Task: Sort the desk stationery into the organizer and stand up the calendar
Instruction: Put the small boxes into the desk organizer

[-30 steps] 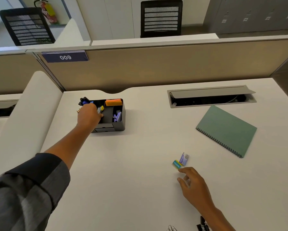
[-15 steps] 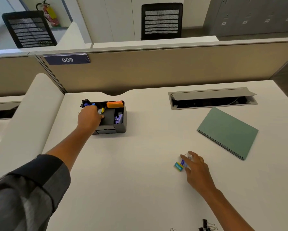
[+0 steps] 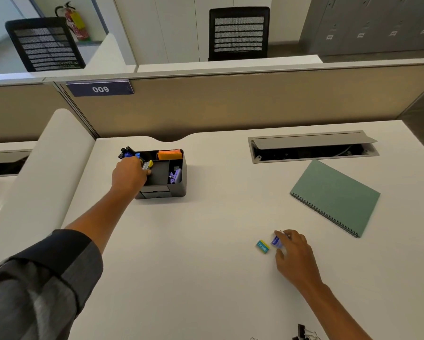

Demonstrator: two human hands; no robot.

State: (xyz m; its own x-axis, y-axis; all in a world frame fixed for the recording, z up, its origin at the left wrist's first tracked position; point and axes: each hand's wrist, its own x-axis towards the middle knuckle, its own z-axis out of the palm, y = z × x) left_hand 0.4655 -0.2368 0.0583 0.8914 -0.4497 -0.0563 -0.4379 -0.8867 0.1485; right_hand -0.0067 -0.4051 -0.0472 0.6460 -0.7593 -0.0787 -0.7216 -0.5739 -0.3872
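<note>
Sorting step: left hand [image 3: 130,176] pinches a yellow item [image 3: 148,165] over the organizer [image 3: 179,190]; right hand [image 3: 294,255] pinches a purple packet [image 3: 276,241] mid-bench, to be carried there next.

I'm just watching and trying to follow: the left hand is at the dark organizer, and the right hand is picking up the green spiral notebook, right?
Not quite. The left hand is at the dark organizer, but the right hand is not on the green spiral notebook, which lies untouched farther back. The head view shows it pinching a small blue item beside a teal and yellow eraser.
</note>
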